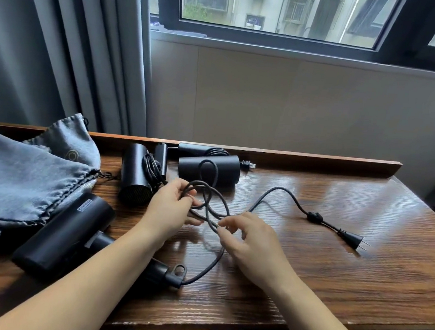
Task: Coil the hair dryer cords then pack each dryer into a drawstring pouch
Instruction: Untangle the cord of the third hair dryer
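Note:
A black hair dryer (63, 232) lies at the near left of the wooden table (333, 277). Its dark cord (283, 191) runs from the handle end up into loose loops, then right to the plug (353, 237). My left hand (172, 204) grips the gathered loops. My right hand (246, 237) pinches a strand of the cord just below them. Two more black dryers, one (135, 175) with its cord bundled on it and another (209, 169) behind the loops, lie at the back. Grey drawstring pouches (18, 177) are piled at the left.
A raised wooden ledge (318, 158) runs along the table's back edge, under a window and wall. Grey curtains (63, 43) hang at the back left. The table's right edge drops off near the plug side.

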The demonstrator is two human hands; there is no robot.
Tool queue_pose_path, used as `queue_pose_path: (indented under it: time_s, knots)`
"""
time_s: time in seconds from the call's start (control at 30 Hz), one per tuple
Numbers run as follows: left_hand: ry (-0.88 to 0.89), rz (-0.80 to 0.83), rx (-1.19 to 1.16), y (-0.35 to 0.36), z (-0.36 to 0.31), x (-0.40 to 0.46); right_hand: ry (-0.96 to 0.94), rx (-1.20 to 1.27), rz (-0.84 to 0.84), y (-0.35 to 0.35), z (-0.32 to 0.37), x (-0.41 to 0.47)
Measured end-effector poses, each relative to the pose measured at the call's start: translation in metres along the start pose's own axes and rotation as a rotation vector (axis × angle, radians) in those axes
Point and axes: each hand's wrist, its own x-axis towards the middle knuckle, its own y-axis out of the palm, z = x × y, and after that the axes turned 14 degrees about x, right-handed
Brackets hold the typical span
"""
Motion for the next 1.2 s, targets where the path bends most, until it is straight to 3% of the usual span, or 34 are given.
queue_pose_path:
  time_s: [0.1,0.2,0.33,0.47,0.57,0.77,0.87,1.03,1.2]
  knots:
    - [0.08,0.127,0.021,0.006,-0.005,-0.008,0.071,-0.134,-0.072,0.007,0.001,0.008]
    - [0.14,0.196,0.028,0.007,-0.005,-0.012,0.121,-0.033,-0.138,0.018,-0.007,0.02]
    - [0.134,0.205,0.055,0.005,-0.006,-0.011,0.142,0.12,-0.064,0.021,-0.015,0.03]
    - [0.071,0.139,0.063,0.009,-0.006,-0.01,0.013,0.035,-0.107,0.019,-0.015,0.021]
    - [0.052,0.106,0.079,0.011,-0.007,-0.01,-0.045,-0.03,-0.019,0.015,-0.005,0.01]
    - [0.009,0.082,0.126,0.008,-0.011,-0.013,-0.092,0.064,0.182,0.003,0.004,0.002]
    - [-0.014,0.064,0.162,0.005,-0.012,-0.015,-0.128,0.18,0.249,-0.002,0.002,-0.002]
    - [-0.052,0.053,0.12,0.002,-0.013,-0.012,-0.153,0.557,0.095,-0.017,0.007,-0.007]
    - [-0.083,0.088,0.068,-0.001,-0.007,-0.009,-0.243,0.777,0.092,-0.031,0.002,-0.009]
